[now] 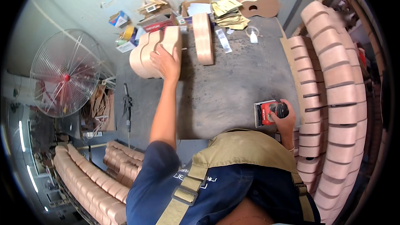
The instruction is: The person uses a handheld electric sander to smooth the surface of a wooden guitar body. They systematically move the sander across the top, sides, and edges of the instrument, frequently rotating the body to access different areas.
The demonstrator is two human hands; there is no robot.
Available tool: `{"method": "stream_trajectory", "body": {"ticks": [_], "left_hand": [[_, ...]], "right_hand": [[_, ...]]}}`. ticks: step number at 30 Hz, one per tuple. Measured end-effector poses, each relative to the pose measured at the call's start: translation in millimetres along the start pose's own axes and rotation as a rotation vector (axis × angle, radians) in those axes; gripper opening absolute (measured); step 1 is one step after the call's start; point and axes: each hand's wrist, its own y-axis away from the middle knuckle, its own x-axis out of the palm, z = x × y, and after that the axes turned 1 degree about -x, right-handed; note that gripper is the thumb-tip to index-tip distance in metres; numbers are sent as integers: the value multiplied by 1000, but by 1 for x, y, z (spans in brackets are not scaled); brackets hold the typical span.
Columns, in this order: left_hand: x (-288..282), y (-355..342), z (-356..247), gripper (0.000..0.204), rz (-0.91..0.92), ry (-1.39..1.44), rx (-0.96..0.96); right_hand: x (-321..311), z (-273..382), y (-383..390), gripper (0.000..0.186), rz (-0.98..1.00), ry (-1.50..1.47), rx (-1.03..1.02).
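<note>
Head view: left grip [166, 63] spread against guitar bodies [143, 57], likely steadying them; right grip [286, 121] curled around sander [268, 112], likely for control, near front edge of counter [233, 85].

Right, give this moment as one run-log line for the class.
left hand: spread on wooden instrument bodies | right hand: holding red sander | dark bench: single body apart | wire fan: left of bench

Navy short-sleeved shirt [148, 177]; khaki apron [250, 150], wide strap [173, 212], dark buckle [185, 196].
</note>
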Motion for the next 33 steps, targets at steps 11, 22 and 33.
{"method": "stream_trajectory", "body": {"ticks": [11, 22, 33], "left_hand": [[53, 25, -61, 101, 138, 128, 92], [46, 73, -51, 76, 346, 378, -334], [-50, 87, 79, 39, 972, 1190, -691]], "right_hand": [[-30, 2, 43, 65, -159, 36, 160], [-18, 18, 37, 68, -114, -25, 135], [-8, 5, 9, 67, -87, -130, 146]]}}
